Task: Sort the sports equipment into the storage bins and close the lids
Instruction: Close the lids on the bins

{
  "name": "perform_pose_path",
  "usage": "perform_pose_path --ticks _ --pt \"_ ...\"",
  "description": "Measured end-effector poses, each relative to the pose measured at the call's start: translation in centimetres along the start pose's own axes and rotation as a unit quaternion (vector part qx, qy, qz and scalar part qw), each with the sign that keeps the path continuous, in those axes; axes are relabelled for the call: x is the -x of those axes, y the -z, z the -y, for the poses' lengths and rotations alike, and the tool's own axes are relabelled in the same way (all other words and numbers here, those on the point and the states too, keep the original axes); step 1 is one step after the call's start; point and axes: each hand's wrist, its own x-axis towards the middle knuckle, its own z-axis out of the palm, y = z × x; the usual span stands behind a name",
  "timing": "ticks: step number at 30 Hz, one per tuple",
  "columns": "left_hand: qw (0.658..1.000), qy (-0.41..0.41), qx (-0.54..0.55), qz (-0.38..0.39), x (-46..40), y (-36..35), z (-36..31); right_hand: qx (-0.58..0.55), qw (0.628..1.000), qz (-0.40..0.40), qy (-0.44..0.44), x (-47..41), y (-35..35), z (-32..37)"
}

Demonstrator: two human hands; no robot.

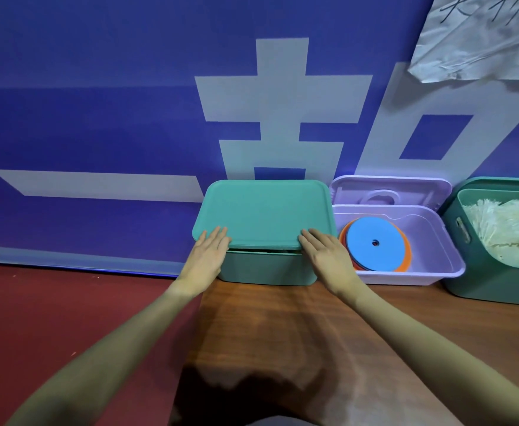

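A teal storage bin [267, 269] stands at the back of a wooden table, and its teal lid [264, 210] lies on top with a narrow gap still showing along the front rim. My left hand [209, 250] rests flat on the lid's front left corner. My right hand [322, 252] lies flat on the front right corner. To the right, a lilac bin [436, 265] sits open with its lid [390, 192] leaning up behind it. Inside lie flat discs, a blue disc [375, 242] over orange ones [404, 264].
A dark green bin [479, 278] at the far right holds a pile of white strands [510, 232]. A blue banner [98, 118] with large pale characters hangs right behind the bins. The wooden table [282, 327] ends on the left above red floor [52, 318].
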Motion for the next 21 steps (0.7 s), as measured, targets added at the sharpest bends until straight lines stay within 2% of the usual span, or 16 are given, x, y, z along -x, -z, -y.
perform_pose_path --ticks 4,12,16,21 --pt "0.999 -0.022 -0.027 0.011 0.2 0.0 0.4 0.023 0.998 -0.043 0.046 0.3 -0.5 -0.3" --pt "0.988 -0.094 -0.106 0.065 -0.1 -0.3 1.9 0.062 0.995 -0.034 0.075 0.7 -1.0 -0.1" --pt "0.982 -0.116 -0.117 0.097 -0.3 0.0 2.3 0.075 0.994 0.015 0.079 0.4 -0.9 -0.1" --pt "0.98 -0.149 -0.112 0.069 -0.1 0.3 2.4 0.055 0.995 0.036 0.068 0.0 -0.8 0.1"
